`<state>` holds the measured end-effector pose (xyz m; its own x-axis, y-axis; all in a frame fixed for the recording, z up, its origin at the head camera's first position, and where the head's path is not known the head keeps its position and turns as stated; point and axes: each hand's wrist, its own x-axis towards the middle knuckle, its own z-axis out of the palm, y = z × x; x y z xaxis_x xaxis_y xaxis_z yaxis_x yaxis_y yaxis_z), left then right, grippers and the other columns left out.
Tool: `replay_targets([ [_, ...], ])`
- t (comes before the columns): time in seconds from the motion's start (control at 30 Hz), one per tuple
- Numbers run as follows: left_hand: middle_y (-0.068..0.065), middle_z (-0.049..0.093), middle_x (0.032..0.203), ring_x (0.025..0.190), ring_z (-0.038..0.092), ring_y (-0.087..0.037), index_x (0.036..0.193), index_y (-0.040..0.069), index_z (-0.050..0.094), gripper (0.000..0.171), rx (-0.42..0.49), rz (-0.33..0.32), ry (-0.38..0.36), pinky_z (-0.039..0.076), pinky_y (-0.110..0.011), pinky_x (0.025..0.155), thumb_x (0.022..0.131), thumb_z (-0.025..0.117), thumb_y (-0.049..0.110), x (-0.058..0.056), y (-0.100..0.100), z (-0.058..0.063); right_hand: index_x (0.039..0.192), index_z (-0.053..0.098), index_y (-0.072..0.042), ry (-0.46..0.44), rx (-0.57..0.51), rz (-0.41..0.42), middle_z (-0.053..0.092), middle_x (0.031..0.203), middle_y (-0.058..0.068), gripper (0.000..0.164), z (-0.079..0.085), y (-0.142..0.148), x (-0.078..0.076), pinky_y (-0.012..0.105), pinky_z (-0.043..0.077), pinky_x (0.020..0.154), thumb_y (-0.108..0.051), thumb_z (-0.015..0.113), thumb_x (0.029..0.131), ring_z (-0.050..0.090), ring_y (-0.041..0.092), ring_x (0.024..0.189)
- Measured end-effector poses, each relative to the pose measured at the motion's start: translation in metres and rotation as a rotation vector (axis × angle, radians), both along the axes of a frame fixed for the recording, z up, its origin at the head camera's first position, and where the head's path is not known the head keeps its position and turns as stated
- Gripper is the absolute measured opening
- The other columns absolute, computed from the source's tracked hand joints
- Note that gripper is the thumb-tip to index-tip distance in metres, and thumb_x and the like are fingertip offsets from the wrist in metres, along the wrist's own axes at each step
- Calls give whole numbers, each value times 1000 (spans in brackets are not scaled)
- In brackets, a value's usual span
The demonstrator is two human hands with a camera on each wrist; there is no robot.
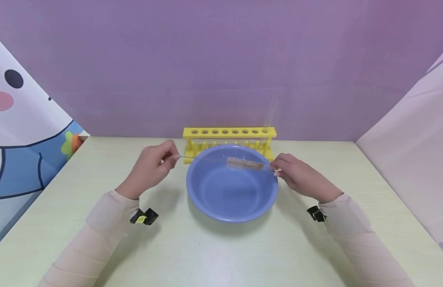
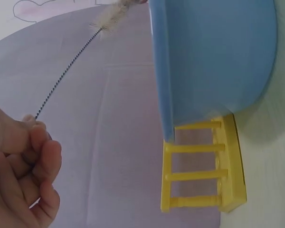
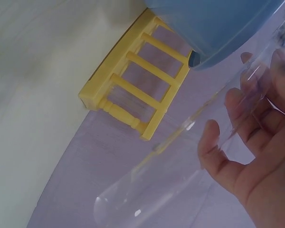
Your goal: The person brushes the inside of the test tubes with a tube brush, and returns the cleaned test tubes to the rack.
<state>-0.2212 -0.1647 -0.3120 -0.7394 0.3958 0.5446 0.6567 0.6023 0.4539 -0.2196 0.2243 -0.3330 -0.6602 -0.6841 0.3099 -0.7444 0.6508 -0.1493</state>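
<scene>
My left hand [image 1: 151, 165] is at the left of the basin, pinching the thin twisted wire handle [image 2: 69, 69] of a test tube brush between thumb and forefinger. The brush's pale bristles [image 1: 244, 163] lie level over the blue basin [image 1: 232, 215], close to my right fingers. With my right hand [image 1: 296, 173], at the basin's right rim, I hold a clear test tube [image 3: 166, 161] by thumb and fingertips. One rounded end of the tube sticks out past the hand in the right wrist view. Whether the bristles are inside the tube, I cannot tell.
Behind the basin stands a yellow test tube rack [image 1: 228, 132] with a row of holes. Another clear tube [image 1: 271, 113] rises from its right end. A purple backdrop [image 1: 221, 67] closes off the far side of the pale table [image 1: 214, 255].
</scene>
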Motion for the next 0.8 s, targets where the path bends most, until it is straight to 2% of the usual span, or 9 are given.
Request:
replay_targets([
  [0.43, 3, 52, 61, 56, 49, -14, 75, 10, 53, 20, 70, 2, -139, 38, -26, 50, 89, 56, -4, 5, 7, 5, 105, 62, 2, -2, -29, -36, 60, 100, 8, 22, -2, -4, 1, 35, 51, 80, 3, 65, 84, 56, 22, 95],
  [0.8, 0, 52, 62, 57, 49, -18, 76, 8, 53, 18, 74, 5, -182, 40, -27, 50, 90, 56, -3, 4, 12, 3, 104, 62, 2, 36, -41, -48, 59, 99, 9, 22, -6, -9, 0, 36, 51, 79, 2, 67, 83, 56, 23, 93],
])
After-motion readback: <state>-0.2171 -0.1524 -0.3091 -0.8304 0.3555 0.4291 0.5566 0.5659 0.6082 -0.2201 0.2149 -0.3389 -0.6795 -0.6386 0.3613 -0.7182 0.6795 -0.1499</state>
